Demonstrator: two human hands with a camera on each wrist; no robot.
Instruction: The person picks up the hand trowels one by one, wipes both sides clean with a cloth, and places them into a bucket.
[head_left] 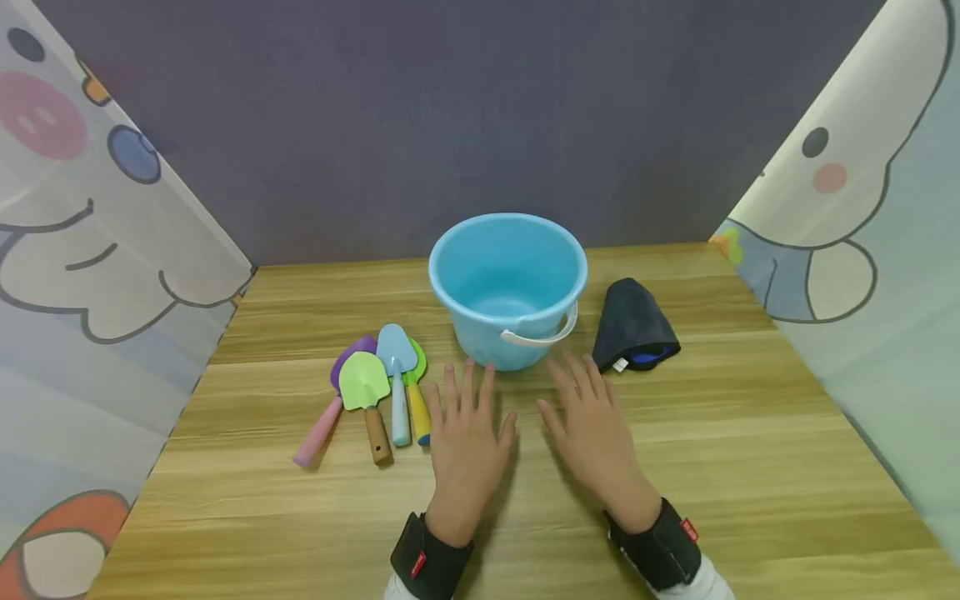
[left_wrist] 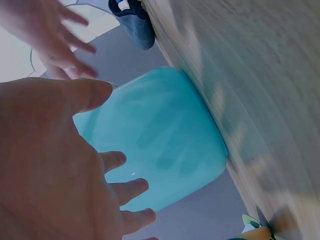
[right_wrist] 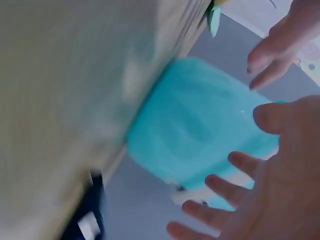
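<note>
A light blue bucket [head_left: 487, 340] stands upright at the back of the table, its white handle [head_left: 542, 340] hanging down at the front right. Just in front of it my left hand [head_left: 467, 450] is held with fingers straight and spread, holding nothing. Likewise my right hand [head_left: 596, 433] has its fingers extended, between the bucket and a dark cloth pouch [head_left: 633, 321]. Left of the left hand lie several toy shovels: a green one with a brown handle [head_left: 364, 382], a blue one [head_left: 397, 350], a purple one with a pink handle [head_left: 318, 433], and another green one with a yellow handle [head_left: 418, 408].
The wooden table [head_left: 750, 467] runs up to a dark grey panel [head_left: 480, 108] behind the bucket. Cartoon-printed sheets [head_left: 832, 233] flank both sides. Each wrist wears a black band [head_left: 431, 557].
</note>
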